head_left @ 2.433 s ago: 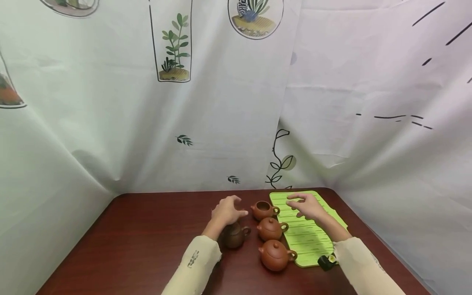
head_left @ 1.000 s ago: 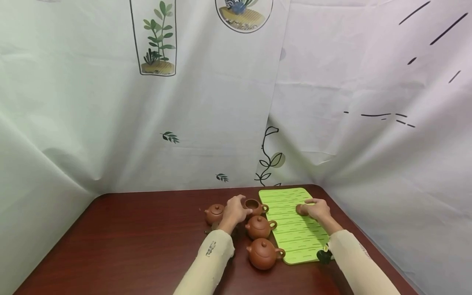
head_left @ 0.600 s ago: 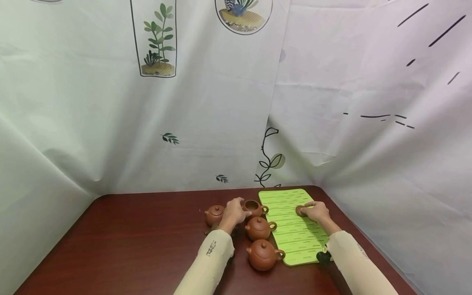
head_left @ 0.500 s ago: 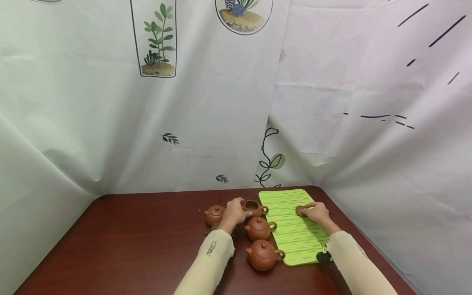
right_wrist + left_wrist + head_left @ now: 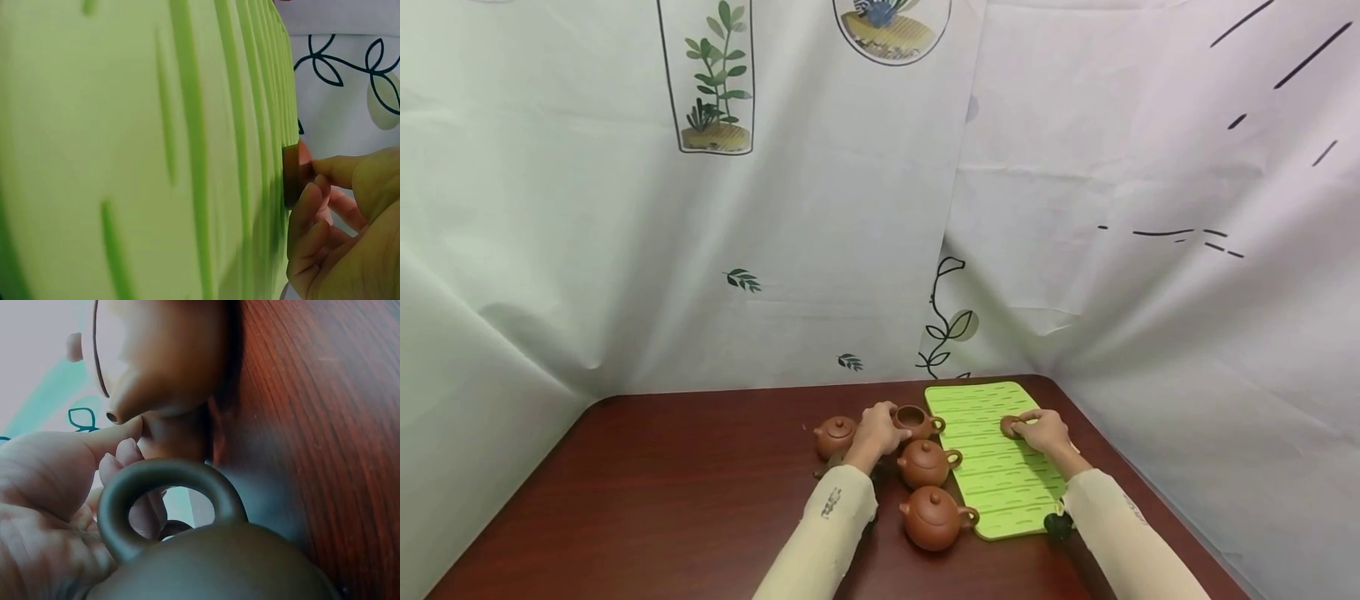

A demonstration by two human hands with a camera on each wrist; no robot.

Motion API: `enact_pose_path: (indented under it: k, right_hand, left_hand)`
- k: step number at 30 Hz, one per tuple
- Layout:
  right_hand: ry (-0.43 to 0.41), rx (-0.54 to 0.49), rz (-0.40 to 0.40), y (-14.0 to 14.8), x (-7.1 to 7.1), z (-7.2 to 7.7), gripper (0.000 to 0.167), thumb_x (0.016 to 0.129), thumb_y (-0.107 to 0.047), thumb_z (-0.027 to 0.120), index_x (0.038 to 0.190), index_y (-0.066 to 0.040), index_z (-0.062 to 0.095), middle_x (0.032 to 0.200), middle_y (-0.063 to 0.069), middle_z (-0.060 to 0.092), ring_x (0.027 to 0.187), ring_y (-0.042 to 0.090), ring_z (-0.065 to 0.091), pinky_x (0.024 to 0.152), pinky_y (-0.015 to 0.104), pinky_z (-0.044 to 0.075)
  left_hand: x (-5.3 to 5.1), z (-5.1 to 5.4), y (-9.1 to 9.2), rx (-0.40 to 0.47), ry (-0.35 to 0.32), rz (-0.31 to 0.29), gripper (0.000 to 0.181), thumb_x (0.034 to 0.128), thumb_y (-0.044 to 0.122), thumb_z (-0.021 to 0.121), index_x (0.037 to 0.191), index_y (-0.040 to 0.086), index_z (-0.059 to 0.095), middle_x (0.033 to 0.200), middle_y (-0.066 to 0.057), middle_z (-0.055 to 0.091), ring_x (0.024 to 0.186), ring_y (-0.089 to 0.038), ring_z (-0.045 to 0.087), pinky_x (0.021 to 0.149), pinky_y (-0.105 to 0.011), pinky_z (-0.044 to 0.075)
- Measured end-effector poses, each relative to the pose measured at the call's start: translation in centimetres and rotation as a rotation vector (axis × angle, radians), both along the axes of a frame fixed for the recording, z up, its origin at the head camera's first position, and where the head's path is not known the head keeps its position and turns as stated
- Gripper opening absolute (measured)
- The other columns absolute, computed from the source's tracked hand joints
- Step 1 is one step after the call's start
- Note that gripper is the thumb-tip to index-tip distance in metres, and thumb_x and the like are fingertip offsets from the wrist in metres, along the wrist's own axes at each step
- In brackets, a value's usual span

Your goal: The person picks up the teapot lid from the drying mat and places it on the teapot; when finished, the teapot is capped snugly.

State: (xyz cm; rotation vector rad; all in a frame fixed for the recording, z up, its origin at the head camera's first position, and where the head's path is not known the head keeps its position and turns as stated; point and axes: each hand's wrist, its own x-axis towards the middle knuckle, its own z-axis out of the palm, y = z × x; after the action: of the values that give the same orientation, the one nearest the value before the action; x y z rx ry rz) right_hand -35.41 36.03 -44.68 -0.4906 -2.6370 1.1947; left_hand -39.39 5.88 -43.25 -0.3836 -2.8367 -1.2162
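Note:
My left hand (image 5: 874,431) grips the spout side of a lidless reddish-brown teapot (image 5: 912,421), thumb on the near side and index finger on the far side. In the left wrist view its thumb meets that pot's body, partly hidden behind a lidded teapot (image 5: 169,356). Over on the green ribbed mat (image 5: 992,467), my right hand (image 5: 1045,433) pinches a small round teapot lid (image 5: 1010,427). The right wrist view has the lid (image 5: 291,176) low against the mat, between thumb and fingers.
Two lidded teapots, a middle one (image 5: 925,463) and a nearer one (image 5: 932,521), stand along the mat's left edge. Another teapot (image 5: 835,435) is left of my hand. A dark teapot (image 5: 219,569) sits under my left forearm. A small black object (image 5: 1057,525) lies by the mat's near edge.
From 2.4 seconds ago, my left hand has moved onto the lidless teapot. My right hand, earlier open above the mat, has come down and taken hold of the lid. Lately both stay still.

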Motion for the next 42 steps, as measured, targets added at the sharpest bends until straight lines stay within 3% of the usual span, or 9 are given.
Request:
enact_pose_path:
  k: [6,14,23,33,38,42]
  right_hand:
    - [0.028,0.022,0.000,-0.1,-0.3,-0.2,0.029,0.093,-0.019,0.068,0.110,0.005,0.069,0.114,0.031,0.061,0.064,0.021,0.059,0.056,0.033,0.049]
    - [0.026,0.050,0.011,-0.6,-0.3,-0.1,0.027,0.092,-0.022,0.071,0.104,0.002,0.072,0.126,0.032,0.055,0.091,0.036,0.055,0.064,0.037,0.045]
    - [0.071,0.070,0.032,-1.6,-0.3,0.2,0.026,0.090,-0.020,0.073,0.102,0.002,0.073,0.115,0.028,0.063,0.080,0.030,0.060,0.061,0.035,0.047]
    - [0.090,0.082,0.064,-3.5,-0.6,0.7,0.023,0.087,-0.020,0.075,0.097,0.001,0.074,0.100,0.020,0.068,0.068,0.022,0.057,0.056,0.033,0.045]
    - [0.105,0.039,0.088,-4.3,-0.8,1.2,0.023,0.086,-0.019,0.077,0.099,0.000,0.074,0.084,0.012,0.069,0.063,0.020,0.061,0.054,0.033,0.047]
    - [0.110,-0.001,0.109,-4.9,-0.8,1.5,0.021,0.086,-0.018,0.077,0.098,-0.001,0.074,0.082,0.010,0.069,0.062,0.023,0.063,0.054,0.033,0.048]
  left_hand:
    - [0.0,0.1,0.2,-0.025,-0.018,0.017,0.050,0.0869,0.022,0.079,0.129,0.003,0.061,0.118,-0.019,0.064,0.104,-0.033,0.064,0.081,-0.044,0.054]
    - [0.0,0.2,0.0,0.041,-0.036,0.024,0.048,0.0845,0.019,0.081,0.126,0.003,0.063,0.114,-0.018,0.065,0.100,-0.032,0.064,0.077,-0.042,0.054]
    - [0.0,0.1,0.0,0.020,-0.031,0.030,0.047,0.0844,0.020,0.082,0.125,0.004,0.064,0.111,-0.017,0.066,0.099,-0.031,0.065,0.078,-0.041,0.054]
    - [0.1,0.0,0.2,0.003,-0.032,0.022,0.046,0.0870,0.020,0.079,0.127,0.004,0.063,0.113,-0.018,0.065,0.101,-0.033,0.065,0.079,-0.043,0.054]
    - [0.2,0.0,0.2,0.008,-0.028,0.034,0.046,0.0865,0.020,0.079,0.126,0.004,0.063,0.113,-0.018,0.065,0.101,-0.033,0.065,0.080,-0.045,0.054]
    - [0.3,-0.1,0.2,0.004,-0.038,0.053,0.047,0.0860,0.020,0.080,0.126,0.004,0.063,0.115,-0.018,0.065,0.102,-0.034,0.064,0.081,-0.045,0.054]
